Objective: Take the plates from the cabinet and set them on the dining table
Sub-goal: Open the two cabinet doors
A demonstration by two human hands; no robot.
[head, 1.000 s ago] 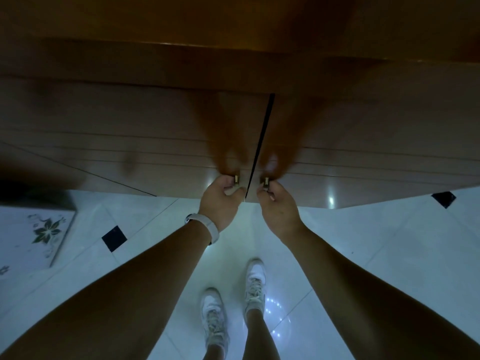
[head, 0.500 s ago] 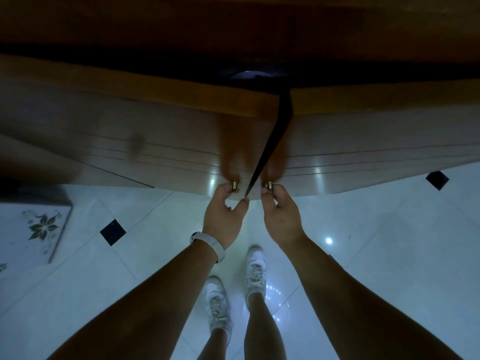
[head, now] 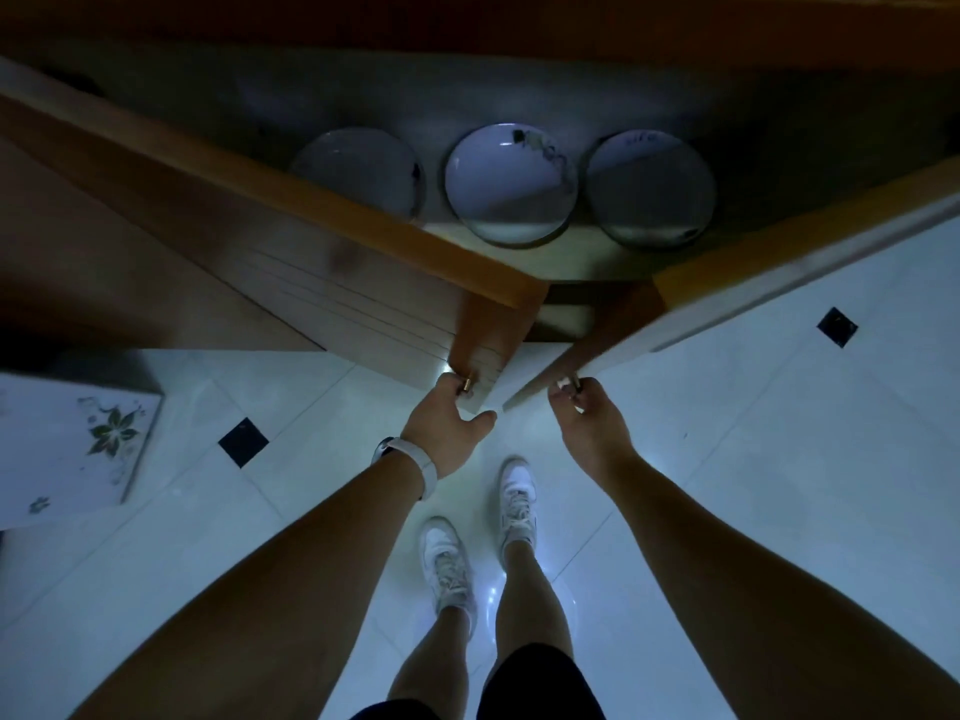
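Observation:
Three round plates lie side by side on the shelf inside the wooden cabinet: a left plate (head: 358, 168) partly hidden by the door edge, a middle plate (head: 509, 184) and a right plate (head: 652, 189). Both cabinet doors stand partly open toward me. My left hand (head: 449, 428) pinches the small brass knob (head: 467, 392) of the left door (head: 291, 262). My right hand (head: 589, 423) grips the knob of the right door (head: 779, 272).
The floor (head: 779, 459) is glossy white tile with small black diamond insets. A white box with a flower print (head: 67, 449) stands at the left. My feet in white sneakers (head: 514, 491) are right below the doors.
Both doors have swung outward from nearly shut to wide apart, uncovering the shelf and the three plates. My hands have stayed on the knobs and moved apart.

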